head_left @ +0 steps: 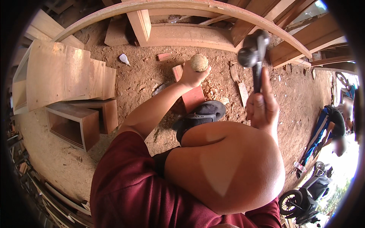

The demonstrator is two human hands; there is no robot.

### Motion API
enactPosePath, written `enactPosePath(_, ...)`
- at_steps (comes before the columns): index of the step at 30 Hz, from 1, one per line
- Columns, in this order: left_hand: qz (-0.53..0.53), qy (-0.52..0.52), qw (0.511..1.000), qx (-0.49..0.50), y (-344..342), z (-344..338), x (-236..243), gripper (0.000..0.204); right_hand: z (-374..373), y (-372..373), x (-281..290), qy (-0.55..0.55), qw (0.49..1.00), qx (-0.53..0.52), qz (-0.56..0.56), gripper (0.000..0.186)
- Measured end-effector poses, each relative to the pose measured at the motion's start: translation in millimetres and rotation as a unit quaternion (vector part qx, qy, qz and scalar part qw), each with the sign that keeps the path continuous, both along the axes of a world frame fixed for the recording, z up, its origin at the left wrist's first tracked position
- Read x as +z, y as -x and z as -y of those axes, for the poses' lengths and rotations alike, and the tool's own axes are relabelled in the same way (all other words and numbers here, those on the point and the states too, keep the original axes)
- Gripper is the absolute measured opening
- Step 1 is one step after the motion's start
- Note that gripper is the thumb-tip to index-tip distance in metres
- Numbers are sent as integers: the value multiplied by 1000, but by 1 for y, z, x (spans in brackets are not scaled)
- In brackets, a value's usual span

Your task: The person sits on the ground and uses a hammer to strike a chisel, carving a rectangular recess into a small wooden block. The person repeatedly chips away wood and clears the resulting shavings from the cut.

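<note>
My left hand [193,78] is wrapped round a thick wooden tool handle [199,62], its pale, rough, rounded end facing up. The tool's lower end is hidden beneath the hand. Under that hand lies a reddish wooden board [194,99] on the ground. To the right, my right hand [265,110] grips a hammer [249,57] by its dark handle, with the index finger stretched along it. The hammer's dark metal head is raised and slightly blurred, apart from the wooden handle. Near the board's closer end is a dark slipper [205,114], partly behind my bent knee.
Wood shavings cover the dirt floor [152,68]. A curved wooden frame [213,5] spans the far side. Wooden boxes [72,123] stand at left. Small offcuts [242,93] lie near the hammer. At right are a person bending over [334,121] and a motorbike [308,197].
</note>
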State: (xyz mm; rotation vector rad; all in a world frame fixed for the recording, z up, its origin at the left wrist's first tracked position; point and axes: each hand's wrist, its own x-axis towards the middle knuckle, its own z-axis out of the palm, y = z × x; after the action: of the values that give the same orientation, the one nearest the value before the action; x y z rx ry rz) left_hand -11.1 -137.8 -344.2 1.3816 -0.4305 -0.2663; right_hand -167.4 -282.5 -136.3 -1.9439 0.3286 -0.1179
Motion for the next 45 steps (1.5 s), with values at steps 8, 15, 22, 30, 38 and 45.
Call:
enactPosePath(8, -23, -38, 999, 13, 1, 8, 4, 21, -8, -25, -19, -17, 993, 11, -113, 45)
enactPosePath(15, 27, 12, 1000, 7, -3, 2, -17, 19, 6, -22, -59, -5, 982, 40, -187, 46)
enactPosePath(22, -141, 232, 961, -43, -22, -23, -28, 17, 3, 3, -46, -146, 967, -79, -191, 51)
enactPosePath(30, -79, 114, 990, 19, -3, -14, -36, 15, -3, -1, 4, -112, 994, -1, -6, 51)
enactPosePath(38, 86, 22, 996, 4, 2, -5, -14, 30, -4, -29, -18, 193, 951, 198, -140, 52)
enactPosePath(45, 71, 34, 996, 40, 5, 6, -8, 17, -2, -16, -28, 129, 979, 141, -78, 44)
